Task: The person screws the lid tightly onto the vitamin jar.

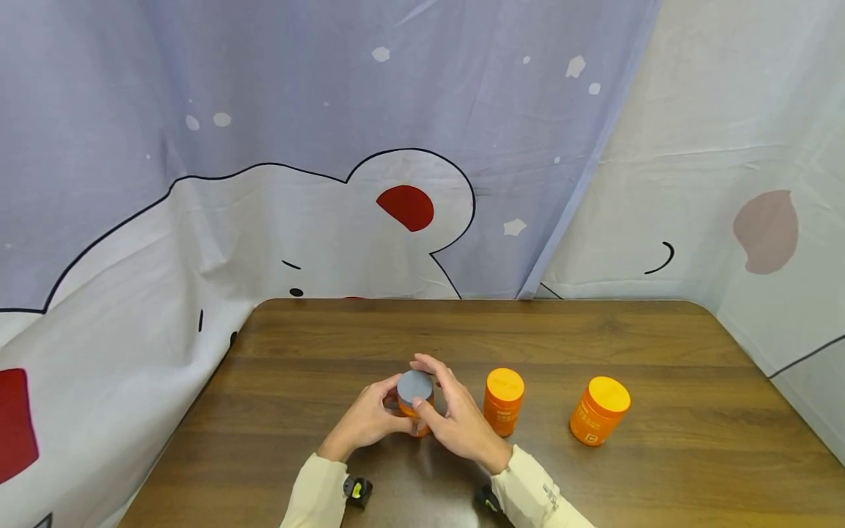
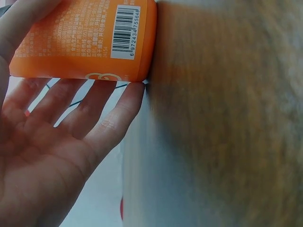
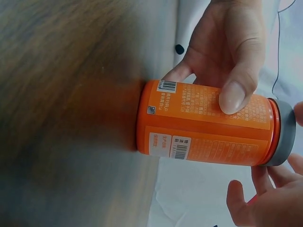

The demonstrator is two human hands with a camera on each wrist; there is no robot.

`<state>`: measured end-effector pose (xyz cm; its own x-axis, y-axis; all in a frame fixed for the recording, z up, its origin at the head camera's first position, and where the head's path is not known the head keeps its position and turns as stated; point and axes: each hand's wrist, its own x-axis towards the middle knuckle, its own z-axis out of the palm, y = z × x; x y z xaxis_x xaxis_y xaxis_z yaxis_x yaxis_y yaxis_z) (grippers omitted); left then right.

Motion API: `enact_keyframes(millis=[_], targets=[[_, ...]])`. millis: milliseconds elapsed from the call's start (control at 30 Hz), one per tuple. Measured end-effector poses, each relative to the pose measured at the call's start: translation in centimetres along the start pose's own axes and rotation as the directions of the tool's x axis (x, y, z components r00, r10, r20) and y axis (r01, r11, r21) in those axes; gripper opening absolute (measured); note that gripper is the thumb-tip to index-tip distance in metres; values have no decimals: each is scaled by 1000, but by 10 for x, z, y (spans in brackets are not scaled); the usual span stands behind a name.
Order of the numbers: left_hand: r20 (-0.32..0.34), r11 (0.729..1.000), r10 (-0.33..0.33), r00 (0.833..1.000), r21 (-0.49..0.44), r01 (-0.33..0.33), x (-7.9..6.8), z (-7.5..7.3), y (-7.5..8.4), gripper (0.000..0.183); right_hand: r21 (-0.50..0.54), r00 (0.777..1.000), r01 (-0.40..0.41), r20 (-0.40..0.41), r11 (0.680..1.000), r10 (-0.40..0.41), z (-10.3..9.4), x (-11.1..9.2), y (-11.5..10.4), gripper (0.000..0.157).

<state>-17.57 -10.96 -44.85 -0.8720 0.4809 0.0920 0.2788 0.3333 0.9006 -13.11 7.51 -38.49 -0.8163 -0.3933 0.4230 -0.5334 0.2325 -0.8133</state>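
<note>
An orange jar (image 1: pixel 408 411) with a grey lid (image 1: pixel 415 385) stands upright on the table, in front of me. My left hand (image 1: pixel 365 421) grips its printed body, with the thumb lying across the label in the right wrist view. Around the lid are the thumb and fingers of my right hand (image 1: pixel 464 427), and the lid sits on the jar. A barcode on the orange jar (image 2: pixel 80 42) shows in the left wrist view. The right wrist view has the jar (image 3: pixel 203 124) lying sideways, its lid (image 3: pixel 283 135) between right-hand fingertips.
Two more orange jars with orange lids stand to the right: a slim one (image 1: pixel 504 403) close to my right hand and a wider one (image 1: pixel 597 412) farther off. They share the brown wooden table (image 1: pixel 317 345). A patterned curtain (image 1: pixel 304 95) hangs behind and along the sides.
</note>
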Motion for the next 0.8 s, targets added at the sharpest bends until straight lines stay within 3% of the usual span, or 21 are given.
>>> enact_keyframes(millis=[300,600,800], targets=[[-7,1000,15,1000,8,-15,-2,1,1,59,-49,995,-70,-74,996,67,9,1,35,57],[-1,1000,18,1000,-10,-18,-1,-1,1,61,-165,993,-35,-117,986,16,12,1,39,68],[2,1000,21,1000,-3,-21,-1,0,1,60,-103,995,-62,-89,993,53,8,0,38,70]])
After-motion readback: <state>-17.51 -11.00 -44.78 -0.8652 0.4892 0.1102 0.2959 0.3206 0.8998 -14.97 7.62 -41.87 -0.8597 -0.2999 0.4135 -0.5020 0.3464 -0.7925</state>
